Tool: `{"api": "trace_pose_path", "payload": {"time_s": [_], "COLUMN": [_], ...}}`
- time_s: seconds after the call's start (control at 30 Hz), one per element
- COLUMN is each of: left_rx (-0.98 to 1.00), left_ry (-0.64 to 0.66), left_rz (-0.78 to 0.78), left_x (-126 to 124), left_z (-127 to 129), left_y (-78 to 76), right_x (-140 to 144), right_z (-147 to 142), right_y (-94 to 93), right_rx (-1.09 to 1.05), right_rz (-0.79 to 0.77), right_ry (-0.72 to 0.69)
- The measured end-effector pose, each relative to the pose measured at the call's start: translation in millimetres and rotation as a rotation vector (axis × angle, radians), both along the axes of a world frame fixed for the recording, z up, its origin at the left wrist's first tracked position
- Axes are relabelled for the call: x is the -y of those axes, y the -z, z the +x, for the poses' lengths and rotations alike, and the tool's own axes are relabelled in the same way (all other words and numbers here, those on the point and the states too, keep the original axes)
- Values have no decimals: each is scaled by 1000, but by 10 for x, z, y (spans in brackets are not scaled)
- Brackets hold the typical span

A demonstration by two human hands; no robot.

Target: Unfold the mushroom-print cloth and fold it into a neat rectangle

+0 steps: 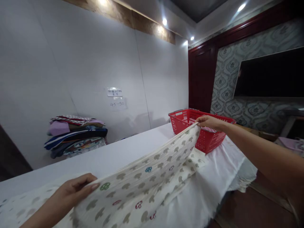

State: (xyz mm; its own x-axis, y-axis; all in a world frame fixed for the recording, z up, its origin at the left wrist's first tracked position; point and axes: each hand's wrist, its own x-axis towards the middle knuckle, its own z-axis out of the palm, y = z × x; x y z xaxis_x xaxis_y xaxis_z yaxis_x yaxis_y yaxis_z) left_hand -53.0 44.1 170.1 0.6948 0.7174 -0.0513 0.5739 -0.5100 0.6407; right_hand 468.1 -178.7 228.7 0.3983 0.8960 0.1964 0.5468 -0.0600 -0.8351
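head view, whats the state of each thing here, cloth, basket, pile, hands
cloth: spread out, upper edge lifted off the table, stretched between both hands
left hand: pinching the cloth's near edge
right hand: gripping the cloth's far corner, by the basket
basket: upright on the table, contents not visible
pile: folded, stacked against the wall
table: covered in white sheet

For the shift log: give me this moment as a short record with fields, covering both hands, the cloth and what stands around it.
left hand: left hand grips the near edge of the printed cloth, fingers on top
right hand: right hand holds the far corner of the cloth, lifted
cloth: cream with a mushroom print, stretched between both hands, lower part draped on the table
table: table with white cover, against a white wall
basket: red basket on the table's far end, just behind the right hand
stack: folded fabrics piled by the wall
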Motion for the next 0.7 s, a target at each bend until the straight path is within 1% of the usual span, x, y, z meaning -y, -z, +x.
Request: {"api": "trace_pose_path", "payload": {"time_s": [0.07, 0.17, 0.27, 0.37, 0.47, 0.6, 0.7], "left_rx": [52, 70, 83, 89, 72, 44, 33], "left_ry": [50, 36, 17, -9, -19, -40, -47], "left_rz": [63, 180, 241, 216, 162, 89, 51], "left_x": [21, 13, -17, -27, -13, -2, 1], "left_z": [-13, -66, -149, -209, -210, -165, -131], "left_y": [58, 138, 196, 214, 191, 150, 137], "right_x": [65, 182, 299, 366, 357, 286, 228], "right_z": [-13, -6, 1, -16, -55, -119, -134], "right_y": [16, 39, 58, 72, 77, 68, 79], "right_rx": [6, -24, -127, -238, -292, -308, -257], "right_rz": [-42, -116, -175, -209, -228, -260, -275], "right_ry": [-31, -46, -66, -95, -131, -181, -146]}}
